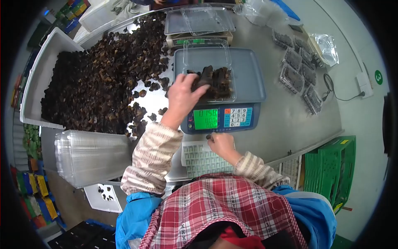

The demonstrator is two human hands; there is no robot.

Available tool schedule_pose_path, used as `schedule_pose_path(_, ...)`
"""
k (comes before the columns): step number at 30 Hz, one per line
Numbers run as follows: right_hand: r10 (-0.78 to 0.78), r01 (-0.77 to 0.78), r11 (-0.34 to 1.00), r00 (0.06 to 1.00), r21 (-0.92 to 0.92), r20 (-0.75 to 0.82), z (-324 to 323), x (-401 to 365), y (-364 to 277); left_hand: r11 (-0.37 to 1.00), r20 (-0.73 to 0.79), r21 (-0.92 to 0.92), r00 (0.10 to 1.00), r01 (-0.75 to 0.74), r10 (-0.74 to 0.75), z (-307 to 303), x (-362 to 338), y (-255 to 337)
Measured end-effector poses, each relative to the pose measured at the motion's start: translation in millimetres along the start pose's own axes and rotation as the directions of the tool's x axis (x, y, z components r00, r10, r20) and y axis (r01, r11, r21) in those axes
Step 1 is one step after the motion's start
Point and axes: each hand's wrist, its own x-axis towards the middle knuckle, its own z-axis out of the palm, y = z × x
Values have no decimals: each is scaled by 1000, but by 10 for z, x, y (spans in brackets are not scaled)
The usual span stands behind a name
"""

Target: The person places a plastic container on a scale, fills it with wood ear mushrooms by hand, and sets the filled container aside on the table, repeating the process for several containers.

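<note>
Several dark pieces [220,83] could spill from the open clear box [234,88], upper centre, if the left grip [182,93], fingers spread against them, pushes hard. The right grip [223,145] seems closed on one dark scrap [208,136]. Counted: two scales [243,118], one open clear box, roughly seven filled packs [292,79], upper right.

The left hand [183,95] and right hand [222,146] are bare; cream sleeves [153,154] with brownish stripes meet bright blue fabric [137,216] higher up. A red-and-white plaid apron [232,199] carries dark cross-like marks and a finely checked edge, with red cloth [242,240] near the neck
</note>
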Motion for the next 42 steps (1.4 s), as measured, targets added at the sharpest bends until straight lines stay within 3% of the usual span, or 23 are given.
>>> schedule_pose_path(4, 34, -22, 967, 998, 255, -44, -333, 13, -101, 998, 18, 33, 998, -55, 55, 200, 226, 22)
schedule_pose_path(6, 48, -8, 940, 993, 342, -108, -519, 34, -115, 969, -1, -228, 995, 97, -100, 252, 280, -26)
schedule_pose_path(8, 92, -14, 875, 986, 484, -138, -668, 40, -90, 930, -213, -351, 958, 107, -191, 310, 273, -141)
schedule_pose_path(12, 151, -17, 766, 977, 643, -153, -1013, 62, -165, 422, 151, -747, 751, 513, -643, -298, 98, 37)
schedule_pose_path(13, 133, -13, 785, 980, 619, -148, -1051, 73, -193, 517, 135, -655, 759, 551, -637, -376, -59, 97)
schedule_pose_path(15, 38, 61, 807, 987, 587, -155, -1132, 107, -362, 527, 346, -555, 755, 643, -558, -413, -574, 169)
schedule_pose_path(18, -341, 369, 846, 929, 385, -141, -944, 98, -570, 225, 660, -527, 562, 819, -498, -412, -1244, 518)
schedule_pose_path(20, -322, 226, 808, 943, 545, 87, -1022, 131, -591, 52, 694, -479, 415, 876, -589, -463, -1465, 381)
schedule_pose_path(22, -79, 62, 856, 997, 514, 10, -1165, 442, -311, 110, 519, -502, 401, 858, -755, -607, -1516, 27)
schedule_pose_path(23, 40, 54, 738, 991, 673, -125, -1283, 711, -152, 391, 284, -449, 543, 803, -790, -594, -1639, -328)
schedule_pose_path(24, 174, -22, 814, 962, 580, -209, -1385, 987, 62, 635, 51, -313, 680, 707, -732, -596, -1745, -613)
schedule_pose_path(25, 201, -50, 907, 924, 418, -326, -1427, 1251, 276, 796, -99, 33, 795, 604, -599, -690, -1735, -669)
schedule_pose_path(26, 230, -106, 906, 937, 410, -264, -1362, 1585, 603, 807, -182, 394, 898, 441, -402, -764, -1672, -679)
schedule_pose_path(27, 261, -164, 901, 944, 401, -200, -1311, 1847, 813, 811, -184, 215, 838, 544, -514, -785, -1513, -531)
schedule_pose_path(28, 252, -150, 902, 944, 406, -212, -1336, 1996, 769, 845, -179, 201, 867, 495, -465, -725, -1431, -480)
schedule_pose_path(30, 466, -421, 492, 867, 762, 179, -1395, 2288, 606, 790, -24, -282, 819, 544, -573, -614, -1066, -188)
schedule_pose_path(31, 424, -430, 376, 867, 821, 260, -1391, 2417, 659, 746, 37, -359, 807, 561, -589, -527, -954, -154)
schedule_pose_path(32, 418, -420, 375, 872, 826, 254, -1444, 2414, 657, 691, 103, -430, 791, 582, -602, -453, -859, -137)
schedule_pose_path(34, 260, -145, 321, 964, 936, 61, -1584, 2239, 567, 611, 181, -478, 751, 632, -635, -431, -681, -69)
schedule_pose_path(37, -27, 105, 813, 989, 573, -143, -1689, 1535, 400, 466, 254, -541, 664, 700, -703, -369, -586, -83)
schedule_pose_path(39, -209, 289, 900, 944, 327, -257, -1470, 1177, 455, 406, 312, -565, 641, 719, -701, -316, -548, -90)
schedule_pose_path(40, -205, 244, 929, 965, 279, -161, -1449, 1045, 453, 357, 376, -571, 622, 739, -686, -298, -517, -94)
schedule_pose_path(42, -23, -61, 791, 991, 609, 130, -1405, 951, 452, 285, 402, -586, 577, 759, -711, -169, -450, -92)
